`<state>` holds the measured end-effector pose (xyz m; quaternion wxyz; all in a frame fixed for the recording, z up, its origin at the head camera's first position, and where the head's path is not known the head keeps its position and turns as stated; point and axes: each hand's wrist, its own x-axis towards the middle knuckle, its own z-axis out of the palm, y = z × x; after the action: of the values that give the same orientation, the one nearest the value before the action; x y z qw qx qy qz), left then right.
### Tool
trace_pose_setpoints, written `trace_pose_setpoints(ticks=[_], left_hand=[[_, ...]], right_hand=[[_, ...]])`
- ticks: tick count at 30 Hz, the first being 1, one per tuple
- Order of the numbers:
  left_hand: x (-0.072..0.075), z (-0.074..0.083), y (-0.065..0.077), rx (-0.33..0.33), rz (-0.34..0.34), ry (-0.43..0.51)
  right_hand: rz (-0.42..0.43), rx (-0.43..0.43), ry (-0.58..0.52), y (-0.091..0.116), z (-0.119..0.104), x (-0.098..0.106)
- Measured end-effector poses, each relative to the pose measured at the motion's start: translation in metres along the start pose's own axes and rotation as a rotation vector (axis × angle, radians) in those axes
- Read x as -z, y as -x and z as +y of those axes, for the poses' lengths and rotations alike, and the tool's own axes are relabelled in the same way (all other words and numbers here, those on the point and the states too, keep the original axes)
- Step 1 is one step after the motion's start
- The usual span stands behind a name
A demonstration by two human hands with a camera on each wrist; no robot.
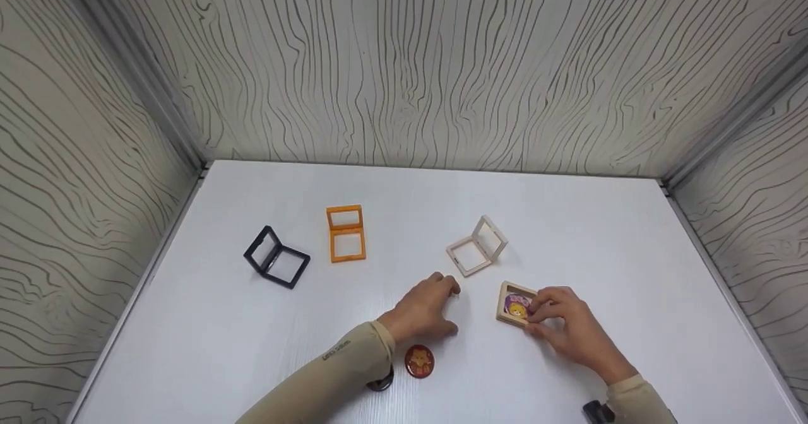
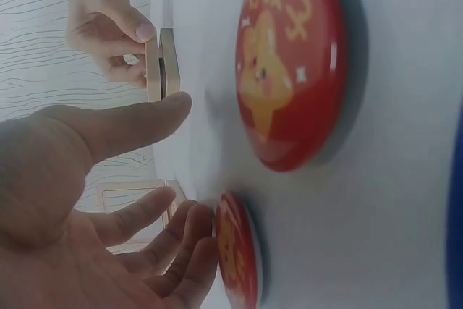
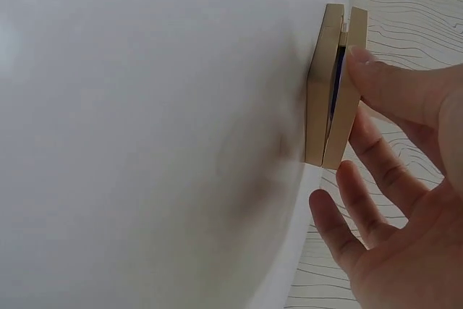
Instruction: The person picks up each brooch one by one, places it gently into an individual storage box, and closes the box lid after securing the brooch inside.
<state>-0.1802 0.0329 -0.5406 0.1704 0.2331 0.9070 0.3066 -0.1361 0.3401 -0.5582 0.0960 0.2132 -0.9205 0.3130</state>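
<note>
So the right hand has its grip closed in a pinch, thumb and finger on the upper half of a small tan frame, with the other fingers spread loose next to it. That frame sits on the right part of the counter. From the side, in the right wrist view, its two halves are nearly together, with just a thin gap and a dark edge showing in there. From above you can see a purple badge with a yellow-haired cartoon character inside the frame.

The left hand has its grip open, fingers loosely bent, near the middle of the counter. Can't tell if the fingertips actually touch the surface. Closest frame to it is a cream one, propped open just past the fingers.

Right by the left wrist there's a round red badge with a gold star-shaped character, lying face up. A second badge pokes out from under the left sleeve, partly hidden from above.

Farther over on the left, an orange frame and a black frame both stand hinged open, well apart from the hands.
</note>
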Motion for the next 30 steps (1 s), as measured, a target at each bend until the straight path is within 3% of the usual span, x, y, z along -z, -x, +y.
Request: trace_pose_setpoints(ticks=[8, 17, 25, 30], left_hand=[[0.004, -0.006, 0.003, -0.004, 0.018, -0.033], [0.018, -0.020, 0.019, 0.080, 0.028, 0.005], [0.026, -0.033, 0.034, 0.170, 0.042, 0.083], [0.026, -0.033, 0.038, 0.185, 0.053, 0.112]], right_hand=[[0.004, 0.003, 0.013, 0.000, -0.002, -0.001], [-0.009, -0.042, 0.062, -0.002, -0.004, 0.003], [0.060, -0.014, 0.028, -0.026, -0.013, 0.008], [0.079, -0.098, -0.049, -0.047, -0.020, 0.001]])
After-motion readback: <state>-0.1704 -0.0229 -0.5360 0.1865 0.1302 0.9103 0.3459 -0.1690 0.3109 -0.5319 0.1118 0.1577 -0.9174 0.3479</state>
